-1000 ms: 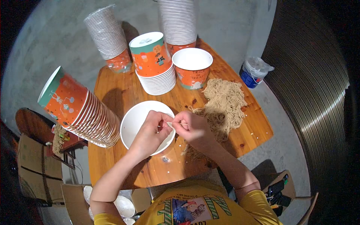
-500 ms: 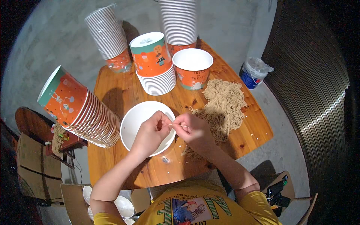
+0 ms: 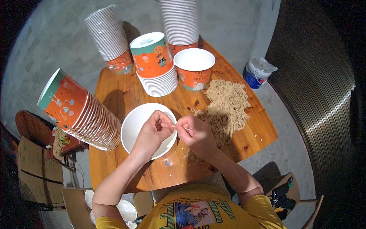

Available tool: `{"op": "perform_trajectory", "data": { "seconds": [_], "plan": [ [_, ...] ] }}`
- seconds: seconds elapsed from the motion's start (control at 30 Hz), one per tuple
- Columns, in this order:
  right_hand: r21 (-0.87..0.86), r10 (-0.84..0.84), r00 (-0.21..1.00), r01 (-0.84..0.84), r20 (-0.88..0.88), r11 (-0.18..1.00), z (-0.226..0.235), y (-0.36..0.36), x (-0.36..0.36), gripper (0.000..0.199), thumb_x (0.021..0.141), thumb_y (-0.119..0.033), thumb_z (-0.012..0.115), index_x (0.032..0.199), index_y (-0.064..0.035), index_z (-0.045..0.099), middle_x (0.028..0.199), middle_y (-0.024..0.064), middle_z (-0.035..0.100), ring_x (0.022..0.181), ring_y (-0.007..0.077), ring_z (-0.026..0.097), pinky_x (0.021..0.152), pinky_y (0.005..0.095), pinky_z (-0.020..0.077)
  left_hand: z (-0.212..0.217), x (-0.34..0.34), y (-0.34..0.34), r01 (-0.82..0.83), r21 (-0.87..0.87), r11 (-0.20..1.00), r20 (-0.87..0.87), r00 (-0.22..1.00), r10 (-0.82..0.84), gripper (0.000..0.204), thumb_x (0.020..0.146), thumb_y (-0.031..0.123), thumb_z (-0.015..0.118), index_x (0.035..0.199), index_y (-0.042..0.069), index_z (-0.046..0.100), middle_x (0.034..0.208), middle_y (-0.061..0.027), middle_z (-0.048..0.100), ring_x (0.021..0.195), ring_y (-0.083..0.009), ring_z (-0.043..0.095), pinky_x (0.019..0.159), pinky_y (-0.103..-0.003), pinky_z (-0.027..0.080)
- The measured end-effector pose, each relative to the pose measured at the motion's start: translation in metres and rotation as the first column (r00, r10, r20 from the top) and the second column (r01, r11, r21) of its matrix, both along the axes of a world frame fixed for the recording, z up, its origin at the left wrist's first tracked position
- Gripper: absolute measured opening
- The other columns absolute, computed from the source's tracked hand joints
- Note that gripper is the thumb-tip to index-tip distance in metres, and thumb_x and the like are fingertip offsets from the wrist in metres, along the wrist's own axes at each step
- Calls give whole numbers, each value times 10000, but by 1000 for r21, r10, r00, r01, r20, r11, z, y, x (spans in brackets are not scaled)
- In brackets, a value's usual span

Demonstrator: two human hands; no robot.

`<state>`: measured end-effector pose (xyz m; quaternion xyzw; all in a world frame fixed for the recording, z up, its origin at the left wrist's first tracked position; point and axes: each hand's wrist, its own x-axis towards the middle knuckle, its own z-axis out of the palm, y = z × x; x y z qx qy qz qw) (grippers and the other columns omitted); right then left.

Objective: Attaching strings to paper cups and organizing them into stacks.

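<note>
Both hands pinch one thin noodle strand (image 3: 179, 127) over the white bowl (image 3: 134, 126) — left hand (image 3: 152, 131) and right hand (image 3: 196, 133) each closed on an end. Strand looks light, dry, brittle — likely snaps if bent; pinch near the ends. Noodle pile (image 3: 225, 107) just beside the right hand.

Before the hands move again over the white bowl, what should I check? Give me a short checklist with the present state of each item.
1. Left hand over the white bowl: ok.
2. Right hand close to the left, fingertips meeting on a thin strand: ok.
3. Bowl empty inside: cannot tell, the hands cover part of it.
4. Noodle pile within reach, right of the bowl: ok.
5. Leaning cup stack clear of the bowl: not ok, it touches or overlaps the rim.
6. Table free of crumbs: not ok.
</note>
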<state>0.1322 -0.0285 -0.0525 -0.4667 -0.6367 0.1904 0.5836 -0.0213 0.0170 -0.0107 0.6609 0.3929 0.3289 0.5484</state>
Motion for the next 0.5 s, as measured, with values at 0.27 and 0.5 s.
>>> {"op": "perform_trajectory", "data": {
  "seconds": [0.27,0.5],
  "plan": [
    [-35,-15,1000,14,-27,999,-2,1,1,115,837,-75,619,902,-39,533,738,104,595,664,198,618,594,318,477,3,0,-1,19,-162,987,123,992,1,209,804,-29,641,905,68,486,829,14,515,788,-64,516,752,-192,436],
    [-106,7,998,-14,-64,994,-4,-2,1,108,843,-70,612,906,-33,533,741,101,594,654,191,606,588,308,472,-6,-4,6,77,-376,923,306,951,45,180,805,-66,609,898,50,508,849,-41,592,806,-122,601,762,-224,495]
  ]
}}
